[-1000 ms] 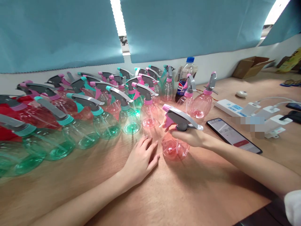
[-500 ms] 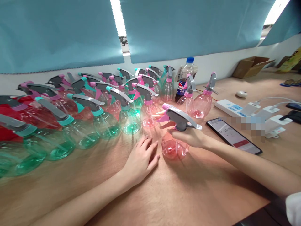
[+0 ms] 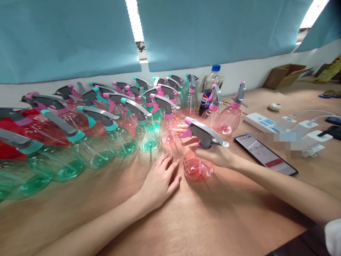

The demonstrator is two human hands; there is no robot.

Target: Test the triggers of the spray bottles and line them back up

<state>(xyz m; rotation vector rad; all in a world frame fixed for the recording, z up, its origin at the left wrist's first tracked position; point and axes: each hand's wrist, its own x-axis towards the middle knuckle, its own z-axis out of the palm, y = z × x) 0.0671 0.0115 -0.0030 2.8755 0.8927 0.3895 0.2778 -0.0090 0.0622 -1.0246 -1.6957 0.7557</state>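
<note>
My right hand (image 3: 217,154) is around the neck of a clear pink spray bottle (image 3: 197,169), just under its grey head and pink trigger. The thumb shows in front; fingertips stick out behind the trigger. The bottle is upright on the table, its nozzle pointing left. My left hand (image 3: 160,181) lies flat on the table left of that bottle, fingers slightly apart, holding nothing. Beyond my hands stand a pink spray bottle (image 3: 168,132) and a green spray bottle (image 3: 147,137), at the near right end of a crowd of such bottles.
More green bottles (image 3: 122,142) run along the left. Two pink bottles (image 3: 229,119) stand at the back right beside a cola bottle (image 3: 206,97). On the right lie a phone (image 3: 266,154), a power strip (image 3: 261,122) with chargers, a white case (image 3: 274,106) and a cardboard box (image 3: 283,76).
</note>
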